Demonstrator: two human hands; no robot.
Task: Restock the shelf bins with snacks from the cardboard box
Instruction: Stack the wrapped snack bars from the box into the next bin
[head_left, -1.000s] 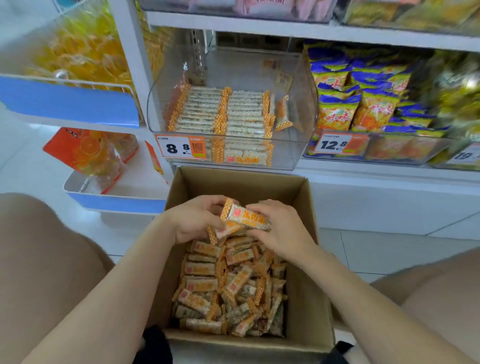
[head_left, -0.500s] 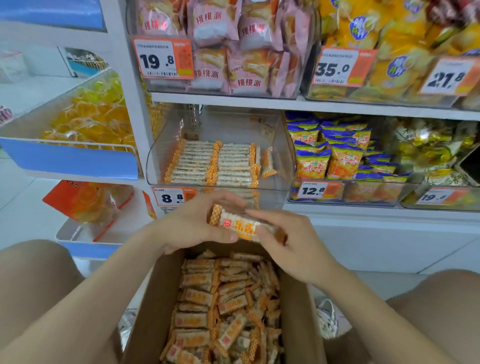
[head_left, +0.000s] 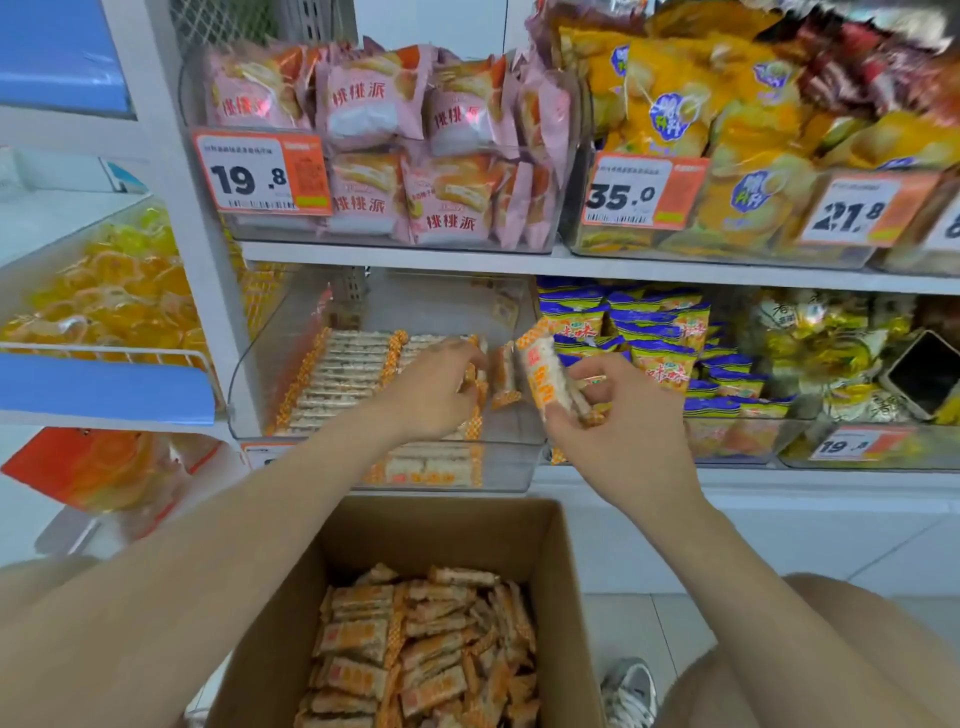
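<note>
My right hand pinches a small stack of snack bars between thumb and fingers, held on end by the right end of the clear bin. Just left of that stack, my left hand reaches over the bin's front wall, fingertips down on the right end of the rows of bars lying flat inside. Blur hides whether those fingers grip a bar or only touch, so I cannot tell. Below both hands, between my forearms, the cardboard box stands open with loose bars heaped inside. Blue-and-orange packets sit just right of my right hand.
</note>
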